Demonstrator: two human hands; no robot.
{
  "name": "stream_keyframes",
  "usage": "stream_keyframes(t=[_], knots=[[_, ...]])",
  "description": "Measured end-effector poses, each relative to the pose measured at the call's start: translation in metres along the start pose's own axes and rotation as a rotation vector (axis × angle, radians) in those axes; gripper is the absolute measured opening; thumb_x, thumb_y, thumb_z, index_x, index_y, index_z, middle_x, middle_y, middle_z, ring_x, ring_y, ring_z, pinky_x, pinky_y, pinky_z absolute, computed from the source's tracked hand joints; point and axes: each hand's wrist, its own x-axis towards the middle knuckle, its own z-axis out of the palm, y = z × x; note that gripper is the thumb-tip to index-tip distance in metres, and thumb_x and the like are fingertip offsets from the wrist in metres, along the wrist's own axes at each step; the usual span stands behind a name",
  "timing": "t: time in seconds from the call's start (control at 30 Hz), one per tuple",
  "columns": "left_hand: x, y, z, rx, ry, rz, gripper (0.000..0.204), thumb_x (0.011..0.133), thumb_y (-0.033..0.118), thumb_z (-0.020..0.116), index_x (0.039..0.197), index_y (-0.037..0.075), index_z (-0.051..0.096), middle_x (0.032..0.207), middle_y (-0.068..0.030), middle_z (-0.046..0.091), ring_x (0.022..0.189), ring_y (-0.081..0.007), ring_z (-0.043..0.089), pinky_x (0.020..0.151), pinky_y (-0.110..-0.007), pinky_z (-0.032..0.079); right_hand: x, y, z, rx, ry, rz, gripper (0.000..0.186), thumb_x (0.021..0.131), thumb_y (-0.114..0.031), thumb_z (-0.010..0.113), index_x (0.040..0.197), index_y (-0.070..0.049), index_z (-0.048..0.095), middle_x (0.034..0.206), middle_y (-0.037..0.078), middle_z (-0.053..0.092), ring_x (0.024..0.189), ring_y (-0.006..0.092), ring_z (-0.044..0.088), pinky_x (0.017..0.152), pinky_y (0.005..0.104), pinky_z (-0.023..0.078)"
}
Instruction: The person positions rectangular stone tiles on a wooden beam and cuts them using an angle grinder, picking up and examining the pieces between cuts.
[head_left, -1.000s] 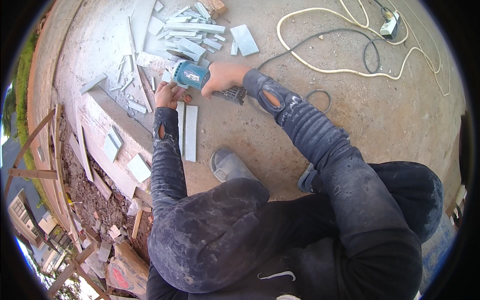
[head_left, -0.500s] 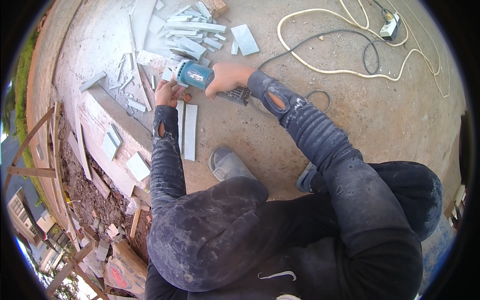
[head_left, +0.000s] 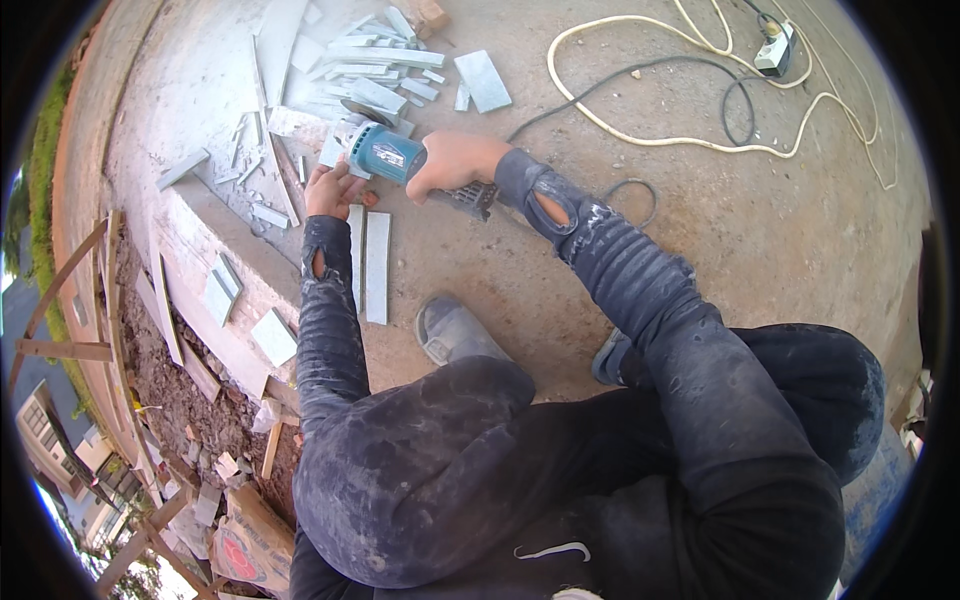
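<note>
My right hand (head_left: 462,165) is wrapped round the body of a teal angle grinder (head_left: 386,154), whose disc end points left and away from me. Pale grey tile (head_left: 332,150) shows beside the grinder's head. At its near edge the fingers of my left hand (head_left: 332,190) are closed, with the thumb close to the grinder's front. Where the disc meets the tile is partly hidden by the grinder head and dust. Just below my left hand, two long tile strips (head_left: 377,268) lie side by side on the ground.
Beyond the grinder lies a heap of cut tile strips (head_left: 375,62), with a larger tile piece (head_left: 483,81) to its right. A dark cord and a cream cable (head_left: 556,75) loop over the concrete toward a white socket block (head_left: 774,52). Wooden battens and rubble (head_left: 190,410) edge the left side.
The whole view has shifted slightly. The grinder's rear end sits a little lower relative to its head, and both hands keep their grip.
</note>
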Motion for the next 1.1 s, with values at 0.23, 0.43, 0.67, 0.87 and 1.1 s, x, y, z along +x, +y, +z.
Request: stream_keyframes(t=[0.23, 0.43, 0.67, 0.87, 1.1], knots=[[0.003, -0.002, -0.001, 0.000, -0.013, 0.010, 0.010, 0.094, -0.002, 0.046, 0.101, 0.005, 0.048, 0.106, -0.0122, 0.057, 0.098, -0.0284, 0.062, 0.087, -0.040, 0.058, -0.011, -0.006, 0.006, -0.081, 0.068, -0.014, 0.050, 0.056, -0.031, 0.075, 0.086, 0.007, 0.065, 0.079, 0.021, 0.068, 0.070, 0.0298, 0.066, 0.064, 0.0350, 0.052], [0.013, -0.006, -0.009, -0.050, 0.011, 0.004, 0.015, 0.093, -0.002, 0.051, 0.107, 0.002, 0.049, 0.106, -0.0113, 0.059, 0.087, -0.0255, 0.066, 0.075, -0.037, 0.060, -0.008, -0.011, 0.008, -0.102, 0.074, 0.001, 0.048, 0.053, -0.033, 0.075, 0.079, 0.007, 0.066, 0.077, 0.022, 0.068, 0.068, 0.0316, 0.067, 0.062, 0.0367, 0.052], [0.006, -0.006, -0.003, -0.036, 0.004, 0.011, 0.015, 0.092, -0.003, 0.049, 0.107, 0.002, 0.049, 0.107, -0.0123, 0.058, 0.089, -0.0260, 0.064, 0.077, -0.037, 0.060, -0.011, -0.007, 0.009, -0.088, 0.097, -0.020, 0.045, 0.054, -0.032, 0.075, 0.073, 0.007, 0.066, 0.074, 0.022, 0.067, 0.066, 0.0318, 0.067, 0.061, 0.0365, 0.053], [0.005, -0.004, -0.004, -0.042, 0.029, 0.032, 0.008, 0.091, -0.002, 0.051, 0.097, 0.004, 0.049, 0.101, -0.0114, 0.060, 0.077, -0.0231, 0.066, 0.068, -0.035, 0.061, -0.008, -0.015, 0.008, -0.140, 0.082, 0.013, 0.057, 0.056, -0.034, 0.074, 0.093, 0.009, 0.065, 0.083, 0.023, 0.068, 0.075, 0.0323, 0.067, 0.068, 0.0359, 0.053], [-0.005, -0.006, -0.002, -0.105, -0.068, 0.064, 0.020, 0.093, 0.013, 0.064, 0.103, 0.002, 0.051, 0.093, -0.0087, 0.060, 0.079, -0.0218, 0.066, 0.069, -0.034, 0.059, -0.003, -0.013, 0.007, -0.024, 0.195, -0.042, 0.058, 0.059, -0.034, 0.072, 0.096, 0.009, 0.061, 0.085, 0.020, 0.067, 0.076, 0.0288, 0.065, 0.070, 0.0338, 0.051]])
